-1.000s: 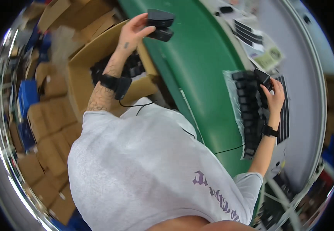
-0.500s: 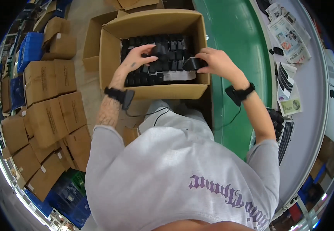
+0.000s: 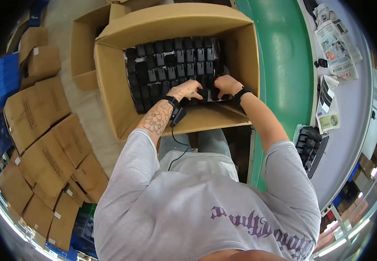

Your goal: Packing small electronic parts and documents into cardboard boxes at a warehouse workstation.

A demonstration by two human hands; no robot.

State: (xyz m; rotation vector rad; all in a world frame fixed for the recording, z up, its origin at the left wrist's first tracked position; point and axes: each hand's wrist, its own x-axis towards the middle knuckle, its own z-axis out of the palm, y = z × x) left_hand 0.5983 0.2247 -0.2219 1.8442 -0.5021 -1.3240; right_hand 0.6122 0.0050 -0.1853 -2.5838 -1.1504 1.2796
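Observation:
Rows of small black plastic devices [image 3: 180, 56] fill the open cardboard box [image 3: 177, 19] in front of me. My left hand [image 3: 185, 90] reaches into the near side of the box, its thumb and fingers closed round a black device [image 3: 203, 94] at the end of the nearest row. Just to its right, my right hand [image 3: 228, 85] is down by the box's right end, fingers curled on another black device [image 3: 214, 93]. The fingers partly hide both pieces. A black strap with a small unit [image 3: 178, 116] sits on my left wrist, its cable hanging down.
A green work surface [image 3: 279, 82] runs along the box's right side. Beyond it, a pale table [image 3: 349, 108] bears newspapers [image 3: 335, 48] and a pile of black parts [image 3: 308, 142]. Stacked cartons [image 3: 40, 104] and a blue crate [image 3: 7, 76] stand at left. Another open carton [image 3: 83, 52] adjoins the box.
Both hands have moved down to the near right part of the box. The dark device in my right hand has gone down into the nearest row. The view has shifted closer over the box.

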